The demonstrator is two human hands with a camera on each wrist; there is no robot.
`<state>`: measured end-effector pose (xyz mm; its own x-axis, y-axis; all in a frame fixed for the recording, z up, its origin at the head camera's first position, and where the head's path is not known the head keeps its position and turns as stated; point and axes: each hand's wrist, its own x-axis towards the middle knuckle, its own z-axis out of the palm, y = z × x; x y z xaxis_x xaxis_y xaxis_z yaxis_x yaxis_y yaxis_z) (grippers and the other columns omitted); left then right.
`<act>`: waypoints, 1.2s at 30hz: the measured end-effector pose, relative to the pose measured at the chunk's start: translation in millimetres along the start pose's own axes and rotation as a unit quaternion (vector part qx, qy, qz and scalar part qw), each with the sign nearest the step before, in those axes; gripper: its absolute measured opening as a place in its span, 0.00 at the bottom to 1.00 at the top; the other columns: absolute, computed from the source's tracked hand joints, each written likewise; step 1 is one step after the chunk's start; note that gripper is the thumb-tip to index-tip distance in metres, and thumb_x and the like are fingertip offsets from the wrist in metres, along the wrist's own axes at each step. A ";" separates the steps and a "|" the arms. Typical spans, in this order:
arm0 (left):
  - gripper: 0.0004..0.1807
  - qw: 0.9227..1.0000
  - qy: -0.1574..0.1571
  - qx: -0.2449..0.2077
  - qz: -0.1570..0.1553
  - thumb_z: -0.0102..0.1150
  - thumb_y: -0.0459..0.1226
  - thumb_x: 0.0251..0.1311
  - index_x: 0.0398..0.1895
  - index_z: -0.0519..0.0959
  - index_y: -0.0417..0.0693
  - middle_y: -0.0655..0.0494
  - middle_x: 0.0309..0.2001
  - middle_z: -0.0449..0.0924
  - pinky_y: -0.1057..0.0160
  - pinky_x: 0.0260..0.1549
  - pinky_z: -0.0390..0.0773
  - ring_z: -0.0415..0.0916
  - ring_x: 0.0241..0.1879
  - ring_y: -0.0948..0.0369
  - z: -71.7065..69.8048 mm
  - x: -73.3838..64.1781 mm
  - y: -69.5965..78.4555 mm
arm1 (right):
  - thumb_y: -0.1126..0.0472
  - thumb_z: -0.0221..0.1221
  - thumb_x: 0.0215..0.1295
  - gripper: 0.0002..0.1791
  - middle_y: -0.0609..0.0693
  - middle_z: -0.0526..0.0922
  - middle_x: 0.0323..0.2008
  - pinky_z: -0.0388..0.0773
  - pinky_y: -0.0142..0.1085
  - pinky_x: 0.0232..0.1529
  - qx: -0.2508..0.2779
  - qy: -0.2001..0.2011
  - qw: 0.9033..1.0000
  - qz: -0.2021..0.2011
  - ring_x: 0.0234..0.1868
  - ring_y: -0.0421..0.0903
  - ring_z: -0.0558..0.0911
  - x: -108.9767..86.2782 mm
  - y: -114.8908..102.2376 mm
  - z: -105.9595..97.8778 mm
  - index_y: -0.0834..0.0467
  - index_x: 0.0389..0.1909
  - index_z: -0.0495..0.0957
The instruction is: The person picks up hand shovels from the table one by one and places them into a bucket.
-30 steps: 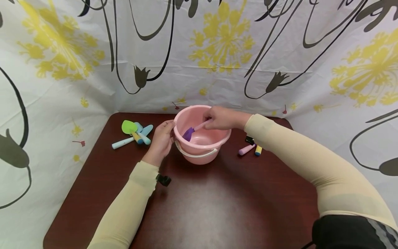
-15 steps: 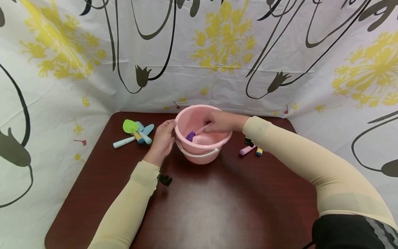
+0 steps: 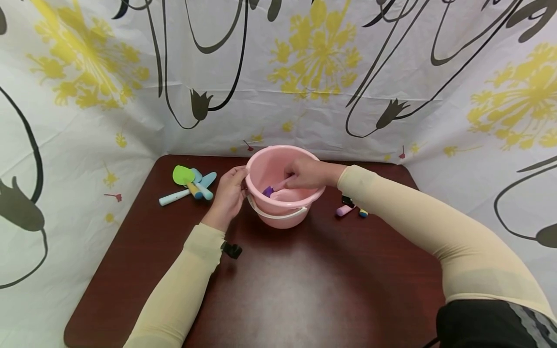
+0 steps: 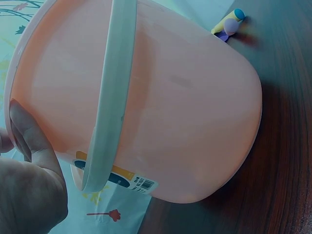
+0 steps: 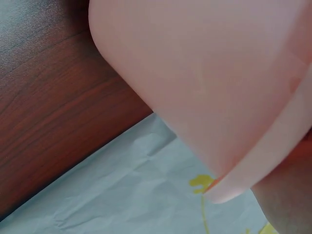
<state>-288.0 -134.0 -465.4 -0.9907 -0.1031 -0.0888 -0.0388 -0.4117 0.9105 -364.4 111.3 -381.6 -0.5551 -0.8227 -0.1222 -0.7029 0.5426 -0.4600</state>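
Two hands meet at the pink bucket (image 3: 280,223), which stands on the desk (image 3: 283,290) at the centre of the head view. The right hand (image 3: 306,173) reaches in over the right side of the rim, its grip closed around the handle of a purple-headed tool (image 3: 279,186). That tool is inside the bucket: its long axis slants down from the right grip toward the lower left of the frame, so the purple end points to the rim's left side. Whether it touches the bottom cannot be told. The right wrist view shows mostly outer wall, not the fingers.

The left hand (image 3: 230,191) pinches the rim at its left edge, thumb and fingers on either side of the plastic. The purple end lies between the two hands, low and to the right of the left grip. A white bail (image 3: 276,217) hangs across the bucket's near side.

Well to the left lies a green-headed tool (image 3: 183,175) with pale blue tools (image 3: 174,197); a pink handle (image 3: 344,211) shows just below the right sleeve (image 3: 391,210).
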 end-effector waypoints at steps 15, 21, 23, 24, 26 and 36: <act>0.16 1.000 -0.004 -0.011 0.004 0.62 0.42 0.82 0.61 0.80 0.40 0.46 0.55 0.82 0.66 0.37 0.83 0.80 0.46 0.54 0.0 1.1 -1.3 | 0.47 0.65 0.76 0.14 0.41 0.81 0.25 0.73 0.34 0.34 -0.030 -0.016 0.999 -0.001 0.29 0.39 0.77 9.1 21.9 9.7 0.49 0.32 0.86; 0.14 1.000 -0.004 -0.012 0.007 0.60 0.41 0.82 0.59 0.81 0.41 0.47 0.54 0.82 0.65 0.36 0.83 0.79 0.45 0.54 -0.6 2.8 -2.1 | 0.49 0.66 0.79 0.16 0.43 0.79 0.25 0.72 0.36 0.34 -0.027 -0.028 0.999 0.011 0.29 0.41 0.76 4.5 9.7 7.5 0.54 0.33 0.85; 0.14 1.000 -0.005 -0.013 0.007 0.60 0.41 0.82 0.59 0.81 0.41 0.47 0.54 0.82 0.65 0.36 0.83 0.80 0.45 0.54 -0.9 3.1 -2.0 | 0.47 0.67 0.79 0.17 0.42 0.77 0.24 0.70 0.36 0.33 -0.030 -0.028 0.999 0.017 0.28 0.40 0.75 4.2 6.9 7.1 0.53 0.31 0.84; 0.14 1.000 -0.004 -0.013 0.006 0.60 0.41 0.82 0.59 0.81 0.41 0.47 0.54 0.82 0.66 0.36 0.83 0.79 0.45 0.54 -1.0 3.3 -1.9 | 0.46 0.68 0.78 0.18 0.42 0.76 0.23 0.70 0.36 0.33 -0.032 -0.028 0.999 0.020 0.28 0.40 0.74 4.6 6.4 6.9 0.53 0.30 0.84; 0.14 1.000 -0.005 -0.013 0.006 0.60 0.41 0.83 0.60 0.81 0.41 0.47 0.54 0.82 0.66 0.36 0.83 0.79 0.46 0.53 -1.2 3.1 -1.4 | 0.45 0.69 0.78 0.20 0.41 0.75 0.23 0.69 0.35 0.32 -0.036 -0.028 0.999 0.021 0.27 0.40 0.73 4.9 4.6 6.0 0.52 0.28 0.82; 0.14 1.000 -0.012 -0.017 0.009 0.60 0.41 0.83 0.60 0.81 0.40 0.47 0.54 0.82 0.66 0.37 0.84 0.80 0.44 0.55 -1.0 3.3 -1.7 | 0.45 0.68 0.78 0.19 0.41 0.77 0.23 0.71 0.35 0.32 -0.048 -0.048 0.997 0.028 0.28 0.41 0.75 6.1 0.8 3.5 0.52 0.28 0.84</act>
<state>-291.1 -134.5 -467.6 -0.9940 -0.0903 -0.0622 -0.0163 -0.4398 0.8979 -366.8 106.1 -385.7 -0.5527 -0.8005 -0.2320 -0.7133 0.5983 -0.3650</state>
